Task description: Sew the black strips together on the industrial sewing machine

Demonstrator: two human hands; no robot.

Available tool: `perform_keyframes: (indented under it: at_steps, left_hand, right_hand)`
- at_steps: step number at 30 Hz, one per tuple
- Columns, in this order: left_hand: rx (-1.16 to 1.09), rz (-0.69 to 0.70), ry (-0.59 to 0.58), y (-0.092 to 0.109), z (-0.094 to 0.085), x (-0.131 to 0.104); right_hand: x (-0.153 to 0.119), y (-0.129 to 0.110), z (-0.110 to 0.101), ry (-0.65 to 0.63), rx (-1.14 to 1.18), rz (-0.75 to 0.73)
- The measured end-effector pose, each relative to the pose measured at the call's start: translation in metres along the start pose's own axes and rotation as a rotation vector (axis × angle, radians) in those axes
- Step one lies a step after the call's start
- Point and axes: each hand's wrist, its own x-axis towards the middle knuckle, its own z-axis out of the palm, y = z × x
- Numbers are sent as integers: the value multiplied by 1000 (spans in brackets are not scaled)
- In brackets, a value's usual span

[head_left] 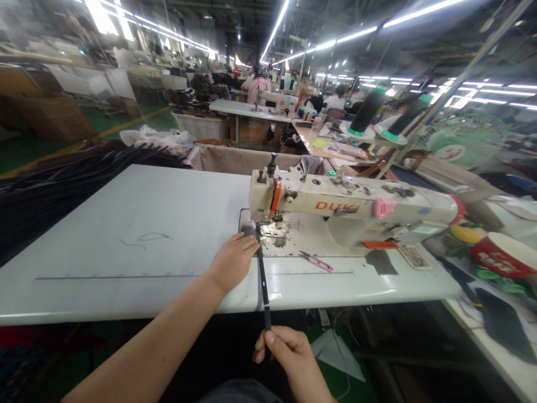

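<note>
A narrow black strap (pixel 263 275) runs from under the needle area of the white sewing machine (pixel 310 196) toward me, over the table's front edge. My left hand (pixel 237 258) lies palm down beside the needle plate, its fingers together with the fingertips at the strap's left side. Below the table edge, my right hand (pixel 283 347) pinches the strap between thumb and fingers. Pink-handled thread snips (pixel 316 261) lie to the right of the strap on the white tabletop (pixel 96 224).
Loose threads (pixel 155 237) lie on the tabletop's left part. Many black straps (pixel 75 184) are heaped beyond its left edge. Thread cones (pixel 364 112), a green fan (pixel 457 145) and a red tub (pixel 503 254) stand at the right. People sit at machines farther back.
</note>
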Motion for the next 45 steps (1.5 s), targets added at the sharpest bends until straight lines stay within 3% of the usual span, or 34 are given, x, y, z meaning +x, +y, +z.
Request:
perform_keyframes:
  at_steps: [37, 45]
  left_hand:
    - [1, -30, -42, -1, 4, -2]
    - [40, -55, -65, -2, 7, -3]
  right_hand:
    - [5, 1, 1, -37, 21, -3]
    - [8, 13, -1, -48, 34, 6]
